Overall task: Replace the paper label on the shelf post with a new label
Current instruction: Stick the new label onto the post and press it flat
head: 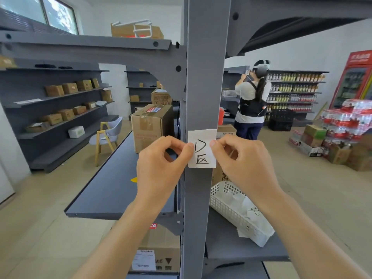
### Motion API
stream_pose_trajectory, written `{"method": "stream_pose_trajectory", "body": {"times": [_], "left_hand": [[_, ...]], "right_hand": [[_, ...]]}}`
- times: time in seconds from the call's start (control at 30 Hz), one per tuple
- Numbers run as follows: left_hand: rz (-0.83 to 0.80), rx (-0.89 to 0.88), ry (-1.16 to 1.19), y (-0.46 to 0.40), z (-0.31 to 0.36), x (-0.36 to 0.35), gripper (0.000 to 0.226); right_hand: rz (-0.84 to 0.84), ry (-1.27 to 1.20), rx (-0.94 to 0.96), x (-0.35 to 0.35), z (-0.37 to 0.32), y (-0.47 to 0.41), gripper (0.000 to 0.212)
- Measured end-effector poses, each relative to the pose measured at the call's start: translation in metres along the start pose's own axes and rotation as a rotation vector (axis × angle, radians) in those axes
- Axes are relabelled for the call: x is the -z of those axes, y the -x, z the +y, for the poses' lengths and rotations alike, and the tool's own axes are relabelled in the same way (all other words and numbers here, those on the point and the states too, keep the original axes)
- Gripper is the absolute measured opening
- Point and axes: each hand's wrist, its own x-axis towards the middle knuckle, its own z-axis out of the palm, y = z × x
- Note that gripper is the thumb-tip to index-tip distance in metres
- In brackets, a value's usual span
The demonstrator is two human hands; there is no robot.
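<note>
Two bare hands meet at a white paper label [202, 148] on the front face of a grey shelf post [203, 97], in a stockroom laid out like a small shop. The left hand [161, 160] pinches the label's left edge between thumb and forefinger, its other fingers curled in; the right hand [241, 158] pinches the right edge the same way. The label lies flat against the post at about chest height, with dark handwritten marks on it. Whether this is the old label about to come off or the new one being pressed on cannot be told from the view; no second label is clearly seen in either hand, so the task looks to be either just beginning or nearly finished. Just behind the post to the right, a white plastic basket [227, 200] sits on a shelf board, holding loose white items that may be paper, too blurred to tell. On the left shelf stands a taped cardboard box [151, 127]. Farther back, another person [252, 97] in a headset faces shelves of bottles, beside a red drinks cooler [354, 81].
</note>
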Motion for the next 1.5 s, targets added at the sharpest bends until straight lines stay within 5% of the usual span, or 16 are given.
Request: {"method": "stream_pose_trajectory", "body": {"times": [0.5,0.7,0.83,1.03,1.27,1.5], "left_hand": [[0.002,-0.084,-0.219,0.0,0.002,0.0,0.02],[-0.076,-0.021,-0.085,-0.005,0.0,0.006,0.016],[-0.116,-0.019,0.007,-0.013,0.008,0.015,0.021],[-0.118,-0.094,-0.106,-0.03,0.02,0.019,0.027],[-0.131,-0.119,-0.173,-0.04,0.025,0.025,0.022],[-0.109,-0.105,0.0,-0.032,0.013,0.02,0.019]], "right_hand": [[0.009,0.157,-0.018,0.002,-0.007,-0.003,0.032],[-0.021,0.263,-0.084,0.009,-0.007,-0.005,0.048],[0.005,0.17,-0.068,0.019,-0.014,-0.011,0.032],[-0.026,0.19,-0.046,0.015,-0.02,-0.028,0.051],[-0.116,0.186,-0.06,0.021,-0.016,-0.039,0.043],[-0.23,-0.151,-0.12,0.014,-0.006,-0.038,0.03]]}}
